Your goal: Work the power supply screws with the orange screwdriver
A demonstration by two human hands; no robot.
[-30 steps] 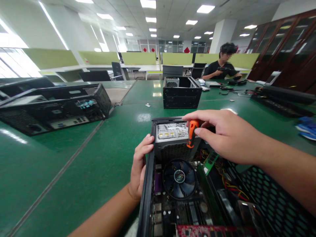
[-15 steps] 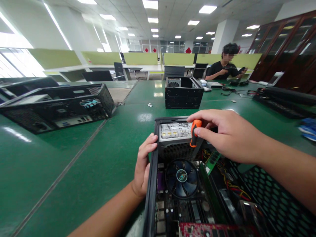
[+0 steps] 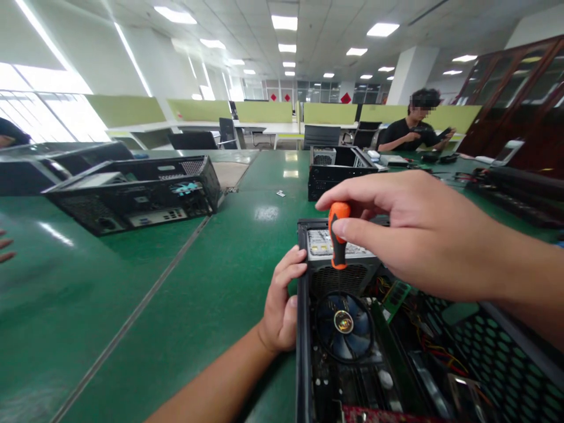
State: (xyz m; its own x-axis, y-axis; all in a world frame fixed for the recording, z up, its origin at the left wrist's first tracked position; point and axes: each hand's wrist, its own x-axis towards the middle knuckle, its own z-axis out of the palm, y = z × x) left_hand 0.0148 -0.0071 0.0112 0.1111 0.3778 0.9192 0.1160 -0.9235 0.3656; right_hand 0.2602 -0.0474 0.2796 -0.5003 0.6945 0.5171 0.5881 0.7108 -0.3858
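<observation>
My right hand grips an orange and black screwdriver with thumb and fingers, its handle upright. The thin shaft points down toward the back edge of a black CPU cooler fan; where its tip rests I cannot make out. That fan sits inside an open computer case lying in front of me. Around the case's left rim curl the fingers of my left hand. Behind the fan is a power supply with a worn label. A green circuit board and a red card also show inside.
Another open case lies on the green table at left, and a further one stands ahead. Part of another person's hand shows at the left edge. A person in black sits at the far right.
My right hand has brought the screwdriver from beside the power supply to above the fan. The view has shifted left, and another person's hand now shows at the left edge.
</observation>
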